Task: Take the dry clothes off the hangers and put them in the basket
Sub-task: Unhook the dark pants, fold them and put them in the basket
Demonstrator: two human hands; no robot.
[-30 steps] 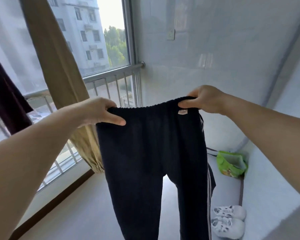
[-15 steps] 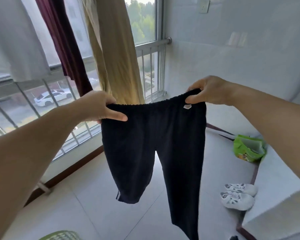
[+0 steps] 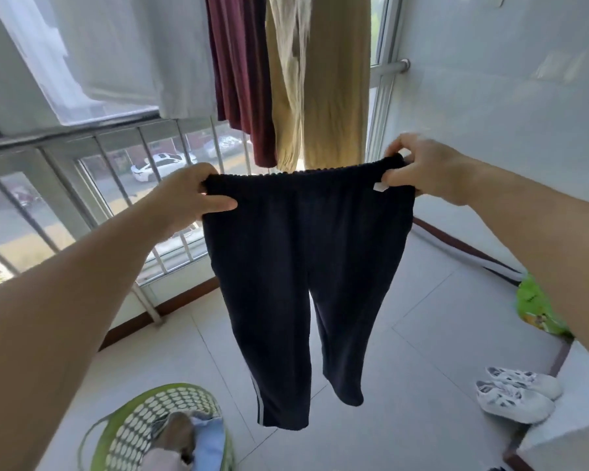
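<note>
A pair of dark navy trousers (image 3: 296,260) with a white side stripe hangs spread out in front of me, clear of the floor. My left hand (image 3: 187,195) pinches the left end of the elastic waistband. My right hand (image 3: 422,168) grips the right end, beside a small white label. A green perforated laundry basket (image 3: 143,426) stands on the floor at the lower left, with blue and pale clothes inside. Behind the trousers, khaki trousers (image 3: 320,79), a maroon garment (image 3: 242,79) and a white cloth (image 3: 133,49) hang by the window; their hangers are out of view.
A metal railing (image 3: 82,137) runs along the window on the left. White shoes (image 3: 517,392) lie on the tiled floor at the right, beside a white ledge (image 3: 575,402). A green bag (image 3: 534,307) sits in the right corner, partly behind my right arm.
My view has swung left and down, bringing the basket into sight at the lower left. Both hands keep their hold on the waistband, and the trouser legs now hang free above the floor.
</note>
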